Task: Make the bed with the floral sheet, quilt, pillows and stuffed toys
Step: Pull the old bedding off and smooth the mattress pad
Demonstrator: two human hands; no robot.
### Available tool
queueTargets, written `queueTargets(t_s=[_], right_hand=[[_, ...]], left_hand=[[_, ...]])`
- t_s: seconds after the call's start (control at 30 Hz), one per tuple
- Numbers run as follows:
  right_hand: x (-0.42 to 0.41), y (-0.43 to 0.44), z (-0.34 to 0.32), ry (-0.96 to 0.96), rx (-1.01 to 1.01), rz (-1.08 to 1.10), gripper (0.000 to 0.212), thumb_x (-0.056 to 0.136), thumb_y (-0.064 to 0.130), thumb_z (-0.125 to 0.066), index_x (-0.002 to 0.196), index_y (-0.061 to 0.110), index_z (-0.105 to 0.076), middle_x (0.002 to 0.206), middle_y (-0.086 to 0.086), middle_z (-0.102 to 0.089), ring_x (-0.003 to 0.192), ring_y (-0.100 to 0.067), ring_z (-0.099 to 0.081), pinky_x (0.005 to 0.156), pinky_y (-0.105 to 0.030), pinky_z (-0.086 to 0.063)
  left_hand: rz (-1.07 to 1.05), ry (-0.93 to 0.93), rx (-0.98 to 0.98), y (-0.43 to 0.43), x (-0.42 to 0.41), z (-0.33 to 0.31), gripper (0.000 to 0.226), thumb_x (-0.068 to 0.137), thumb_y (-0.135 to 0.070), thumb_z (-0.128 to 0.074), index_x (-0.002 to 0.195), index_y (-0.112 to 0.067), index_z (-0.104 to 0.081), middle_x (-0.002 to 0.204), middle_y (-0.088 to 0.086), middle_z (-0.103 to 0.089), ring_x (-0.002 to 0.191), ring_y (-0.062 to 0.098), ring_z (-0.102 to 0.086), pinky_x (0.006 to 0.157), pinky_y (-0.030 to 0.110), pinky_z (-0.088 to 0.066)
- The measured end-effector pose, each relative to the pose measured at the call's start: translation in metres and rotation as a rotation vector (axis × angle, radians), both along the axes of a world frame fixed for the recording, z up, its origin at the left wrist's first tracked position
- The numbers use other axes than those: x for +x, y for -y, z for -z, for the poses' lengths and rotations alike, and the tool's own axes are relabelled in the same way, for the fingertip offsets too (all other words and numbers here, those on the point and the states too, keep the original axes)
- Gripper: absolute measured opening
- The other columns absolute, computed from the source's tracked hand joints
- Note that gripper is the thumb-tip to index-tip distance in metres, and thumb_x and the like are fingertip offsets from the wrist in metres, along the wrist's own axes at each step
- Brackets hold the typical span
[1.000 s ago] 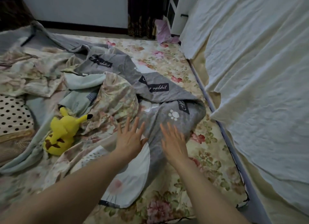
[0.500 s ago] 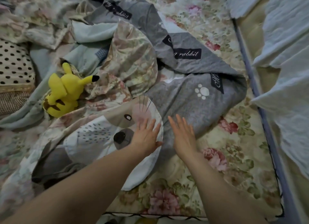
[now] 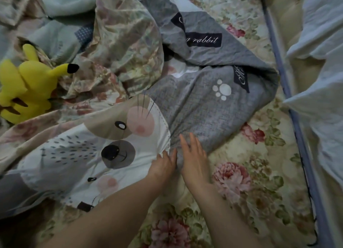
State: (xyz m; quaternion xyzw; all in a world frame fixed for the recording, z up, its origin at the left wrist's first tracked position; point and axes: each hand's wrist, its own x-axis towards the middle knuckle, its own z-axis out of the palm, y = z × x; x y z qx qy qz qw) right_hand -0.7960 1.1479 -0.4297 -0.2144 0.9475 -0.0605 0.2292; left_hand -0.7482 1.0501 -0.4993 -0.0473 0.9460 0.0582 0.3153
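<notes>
Left hand (image 3: 163,164), perhaps in a pinch, beside flat right hand (image 3: 194,160) on quilt (image 3: 204,106).

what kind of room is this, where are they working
Most likely a bedroom, on a bed: a floral-print sheet is spread underneath, a crumpled grey quilt with a white paw print lies on it, and a yellow plush toy lies at the left.

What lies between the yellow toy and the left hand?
Head view: from the yellow stuffed toy, rumpled floral fabric, then the quilt's animal-face panel, up to the left hand.

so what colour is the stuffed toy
The stuffed toy is yellow with a black ear tip; head view.
</notes>
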Motion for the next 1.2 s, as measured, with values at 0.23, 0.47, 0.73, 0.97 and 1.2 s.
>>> queueTargets(t_s=[0.23, 0.47, 0.73, 0.97, 1.2], right_hand=[[0.003, 0.001, -0.014, -0.105, -0.286, 0.352, 0.073, 0.102, 0.017, -0.042, 0.155, 0.026, 0.007, 0.163, -0.005, 0.005, 0.148, -0.026, -0.016, 0.105, -0.039, -0.043], [0.0, 0.03, -0.076, 0.186, -0.505, 0.741, 0.071, 0.097, 0.061, -0.023, 0.155, 0.032, 0.007, 0.161, -0.009, -0.015, 0.142, -0.03, -0.029, 0.11, -0.041, -0.03], [-0.014, 0.057, -0.143, 0.487, -1.168, 1.109, 0.073, 0.09, 0.045, -0.064, 0.151, 0.031, -0.027, 0.142, 0.006, -0.045, 0.128, -0.019, -0.046, 0.099, -0.029, -0.039], [0.008, 0.042, -0.155, -0.146, -0.417, 0.633, 0.032, 0.098, 0.014, -0.045, 0.126, 0.017, -0.059, 0.121, -0.006, -0.061, 0.111, -0.026, -0.057, 0.092, -0.03, -0.044], [0.035, 0.043, -0.137, -0.379, -0.428, 0.25, 0.027, 0.084, 0.016, -0.044, 0.09, 0.019, -0.07, 0.09, -0.002, -0.061, 0.076, -0.025, -0.061, 0.062, -0.033, -0.052]], left_hand=[[-0.365, 0.03, 0.517, 0.077, -0.049, -0.068, 0.069, 0.087, -0.009, -0.051, 0.152, -0.022, -0.03, 0.145, 0.015, -0.047, 0.129, 0.031, -0.048, 0.104, 0.032, -0.04], [-1.032, 0.058, 0.985, 0.116, -0.071, -0.153, 0.05, 0.068, 0.013, -0.036, 0.096, -0.009, -0.07, 0.096, 0.015, -0.067, 0.088, 0.03, -0.06, 0.085, 0.037, -0.052], [-1.125, 0.124, 0.95, 0.113, -0.07, -0.229, 0.04, 0.078, 0.01, -0.041, 0.043, -0.01, -0.048, 0.062, 0.009, -0.045, 0.058, 0.022, -0.046, 0.051, 0.025, -0.041], [-0.587, -0.177, 0.782, 0.073, -0.073, -0.247, 0.065, 0.092, -0.051, -0.056, 0.148, -0.033, -0.029, 0.133, -0.002, -0.055, 0.112, 0.017, -0.054, 0.087, 0.026, -0.04], [-0.705, 0.121, 0.672, 0.043, -0.093, -0.221, 0.037, 0.084, -0.019, -0.072, 0.115, 0.0, -0.062, 0.108, 0.015, -0.066, 0.099, 0.027, -0.064, 0.085, 0.036, -0.055]])
